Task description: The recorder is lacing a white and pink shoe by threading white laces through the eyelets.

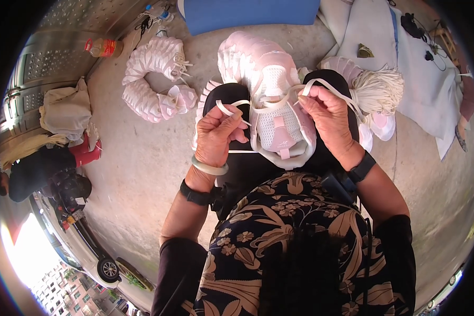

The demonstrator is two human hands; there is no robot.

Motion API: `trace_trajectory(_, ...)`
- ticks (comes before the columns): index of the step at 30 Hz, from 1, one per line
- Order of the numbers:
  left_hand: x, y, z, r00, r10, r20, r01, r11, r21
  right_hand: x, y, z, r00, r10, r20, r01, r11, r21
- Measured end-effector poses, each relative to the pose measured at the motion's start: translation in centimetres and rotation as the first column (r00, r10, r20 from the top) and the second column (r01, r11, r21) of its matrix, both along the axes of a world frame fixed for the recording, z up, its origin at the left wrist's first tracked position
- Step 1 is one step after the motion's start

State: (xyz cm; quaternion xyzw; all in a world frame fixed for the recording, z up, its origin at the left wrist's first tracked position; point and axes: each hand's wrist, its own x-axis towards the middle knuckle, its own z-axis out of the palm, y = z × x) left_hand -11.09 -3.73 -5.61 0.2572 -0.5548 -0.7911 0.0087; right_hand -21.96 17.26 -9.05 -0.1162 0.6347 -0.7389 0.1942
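Note:
Across my lap lies a pink and white shoe upper (280,131), its padded heel collar toward me and its tongue inside. A flat cream shoelace (268,109) crosses its eyelet end. My left hand (217,129) pinches one end of the lace at the upper's left side, a short tail sticking up past the fingers. On the right, my right hand (327,113) grips the lace between thumb and fingers close to the eyelets, and a loop runs over its back. Beyond the upper, more nested shoe uppers (242,52) stretch away from my knees.
A curved row of nested uppers (147,100) lies on the concrete floor at left. At right, a thick bundle of cream laces (382,89) rests on other uppers beside white sheeting (426,95). A blue board (253,16) stands ahead. Another person (37,171) is at far left.

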Motion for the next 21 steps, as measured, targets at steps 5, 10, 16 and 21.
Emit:
trace_trajectory(5, 0.6, -0.3, 0.2, 0.999, -0.039, 0.007, 0.04, 0.998, -0.05, -0.6, -0.5, 0.6, 0.651, 0.049, -0.758, 0.191, 0.956, 0.225)
trace_trajectory(10, 0.7, -0.2, 0.2, 0.999, -0.037, 0.0, 0.037, 0.998, -0.058, -0.5, -1.0, 1.5, 0.526, 0.228, -0.819, 0.167, 0.917, 0.363)
trace_trajectory(16, -0.3, 0.7, -0.1, 0.993, -0.014, -0.115, -0.002, 0.991, -0.132, -0.3, -1.2, 1.0, 0.714, 0.202, -0.67, 0.155, 0.888, 0.433)
trace_trajectory(21, -1.3, 1.4, -0.1, 0.992, 0.008, -0.127, -0.038, 0.971, -0.237, 0.0, -0.4, 3.0, 0.778, 0.209, -0.592, 0.153, 0.852, 0.501)
